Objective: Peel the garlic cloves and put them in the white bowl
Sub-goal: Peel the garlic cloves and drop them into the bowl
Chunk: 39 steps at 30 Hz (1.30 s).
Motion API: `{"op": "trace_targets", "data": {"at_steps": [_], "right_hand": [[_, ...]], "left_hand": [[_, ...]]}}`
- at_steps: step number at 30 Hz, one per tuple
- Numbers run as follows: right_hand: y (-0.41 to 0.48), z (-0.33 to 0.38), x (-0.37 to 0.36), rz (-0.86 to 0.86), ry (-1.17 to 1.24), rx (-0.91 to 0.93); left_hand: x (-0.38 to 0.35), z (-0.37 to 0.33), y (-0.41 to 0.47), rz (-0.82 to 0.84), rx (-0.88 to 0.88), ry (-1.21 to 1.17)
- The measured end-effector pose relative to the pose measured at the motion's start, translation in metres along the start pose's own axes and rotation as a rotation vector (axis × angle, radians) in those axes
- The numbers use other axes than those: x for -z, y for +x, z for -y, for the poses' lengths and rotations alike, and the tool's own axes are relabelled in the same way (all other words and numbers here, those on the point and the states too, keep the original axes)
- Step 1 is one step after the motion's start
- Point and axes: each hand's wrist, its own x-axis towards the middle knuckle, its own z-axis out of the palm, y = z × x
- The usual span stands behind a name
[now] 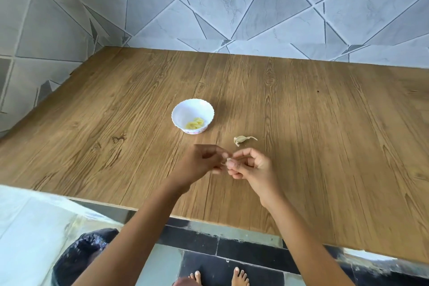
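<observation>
A small white bowl with a scalloped rim stands near the middle of the wooden table. Peeled yellowish garlic cloves lie inside it. Just in front of the bowl, my left hand and my right hand meet above the table. Both pinch one small garlic clove between their fingertips; most of it is hidden by the fingers. An unpeeled garlic piece with a papery tail lies on the table right of the bowl, just beyond my right hand.
Tiled walls close the table at the back and left. The table's near edge runs across the lower frame. Below it are a dark floor, bare feet and a black bin bag at the lower left.
</observation>
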Motion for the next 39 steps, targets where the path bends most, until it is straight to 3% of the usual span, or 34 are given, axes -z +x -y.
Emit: {"op": "trace_targets", "data": {"at_steps": [5,8,12,15,18,30,34,39], "right_hand": [[-0.007,-0.006,-0.018,0.029,-0.027,-0.034],[-0.011,-0.012,-0.027,-0.037,-0.132,0.076],[-0.017,-0.037,-0.021,-0.277,-0.876,0.393],[-0.023,-0.051,-0.020,-0.182,-1.297,0.240],[-0.026,-0.054,-0.023,-0.162,-1.439,0.148],[-0.028,-0.053,-0.023,-0.172,-1.431,0.156],[-0.034,-0.043,-0.026,-0.200,-0.958,0.292],[-0.031,-0.026,-0.043,-0.067,-0.316,0.031]], "left_hand": [[0.022,0.006,-0.012,0.167,0.133,-0.169],[0.032,0.005,-0.011,0.174,0.158,-0.183],[0.042,0.008,-0.004,0.076,0.097,0.111],[0.041,0.014,0.001,0.098,0.029,0.449],[0.036,0.018,0.004,0.095,-0.006,0.565],[0.027,0.016,0.000,0.026,-0.011,0.699],[0.040,0.017,-0.012,0.122,0.140,0.083],[0.037,0.018,-0.024,0.149,0.200,-0.231]]}}
